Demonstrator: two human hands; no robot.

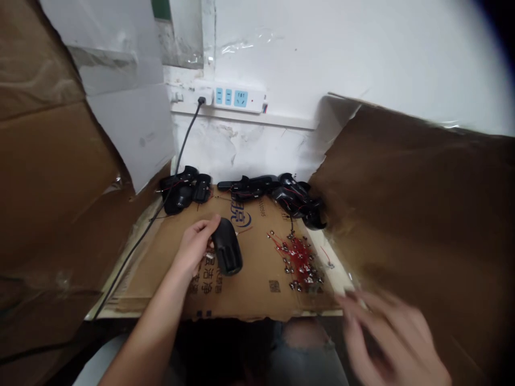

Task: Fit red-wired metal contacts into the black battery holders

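- L hand (pixel 197 244): closed on shell (pixel 228 252) top end; shell at 4–5 o'clock, axis approx 11–5.
- R hand (pixel 392 332): blurred, can't tell grip; wires (pixel 300 260) nearer it, at 10 o'clock.

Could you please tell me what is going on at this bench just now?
The person's left hand holds a black plastic shell above the cardboard sheet. The right hand, blurred, is off to the right near the front edge. A pile of small metallic parts with red wires lies between them, and more black pieces line the back.
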